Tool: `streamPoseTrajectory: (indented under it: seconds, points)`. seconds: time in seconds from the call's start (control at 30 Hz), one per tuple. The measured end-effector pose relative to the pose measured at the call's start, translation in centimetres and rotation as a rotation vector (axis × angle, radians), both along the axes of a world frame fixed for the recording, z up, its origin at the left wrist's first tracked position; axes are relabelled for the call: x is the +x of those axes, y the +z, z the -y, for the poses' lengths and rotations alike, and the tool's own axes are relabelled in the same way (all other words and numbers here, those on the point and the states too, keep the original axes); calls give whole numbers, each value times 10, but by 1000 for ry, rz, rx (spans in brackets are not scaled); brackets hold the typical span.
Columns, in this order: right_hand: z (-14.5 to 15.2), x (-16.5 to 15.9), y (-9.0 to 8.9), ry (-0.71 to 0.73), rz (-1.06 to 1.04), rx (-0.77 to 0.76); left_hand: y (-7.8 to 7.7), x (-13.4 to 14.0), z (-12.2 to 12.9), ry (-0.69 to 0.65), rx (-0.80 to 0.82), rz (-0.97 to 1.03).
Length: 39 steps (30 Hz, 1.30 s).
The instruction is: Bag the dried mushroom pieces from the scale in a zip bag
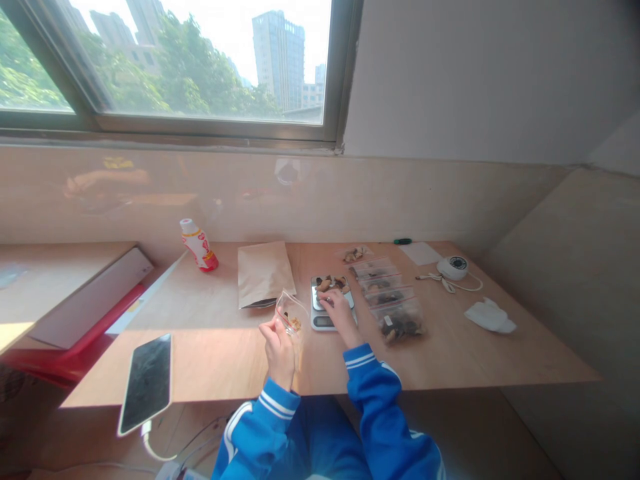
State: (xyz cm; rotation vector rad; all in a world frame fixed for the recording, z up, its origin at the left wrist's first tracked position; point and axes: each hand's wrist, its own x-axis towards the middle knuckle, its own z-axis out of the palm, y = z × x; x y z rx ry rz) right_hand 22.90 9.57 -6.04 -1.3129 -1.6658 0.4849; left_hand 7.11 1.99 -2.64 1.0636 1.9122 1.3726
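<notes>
A: The small clear plastic zip bag [289, 312], a few brown pieces already in its bottom, is pinched at its near rim by the left hand [278, 347] and held open, just above the wooden table [450, 360], close to the middle of its near edge.

B: And the right hand [341, 312]?

A: It lies palm down on the small silver kitchen scale [330, 303], just right of the bag, fingers curled over the near part of the pile of brown and dark snack pieces [331, 283] on the platform. Whether the fingers have closed on a piece I cannot tell; the hand covers its own fingertips.

B: Which step would you call it?

A: My judgement: moving a weighed portion from the scale into the bag. The next move would call for a firm pinch on the pieces, a short carry left, and the bag mouth kept wide.

B: What surrounds them?

A: Right of the scale, 1 row of filled clear bags [387, 293] runs from the far edge toward the near one. Left of it lies a flat brown paper pouch [263, 272], and beyond that a small white and red bottle [199, 245] leans. A black phone [147, 383] overhangs the near left corner, cable attached.

B: Anything unclear?

A: The scale's display is hidden under the wrist. The pieces are too small to name. The white round device [453, 267] near the far right corner I cannot identify.
</notes>
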Motion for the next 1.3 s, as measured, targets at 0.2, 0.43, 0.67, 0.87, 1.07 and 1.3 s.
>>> streamPoseTrajectory:
  seconds: [0.2,0.43,0.67,0.87,1.07,1.3]
  points:
    - [16,-15,49,-10,-246,46,2,3,1,-11,-43,17]
    - [31,-37,79,246,-160,-75,-3,3,0,13,-42,38]
    - [15,-12,58,151,-218,-71,-9,-2,-2,24,-30,67]
    - [11,-9,47,161,-223,-74,-9,1,-2,11,-7,81]
    - [3,-3,25,59,-96,-63,-5,-18,-3,135,51,96]
    - [10,-58,-2,218,260,-52,1,-43,-9,277,101,71]
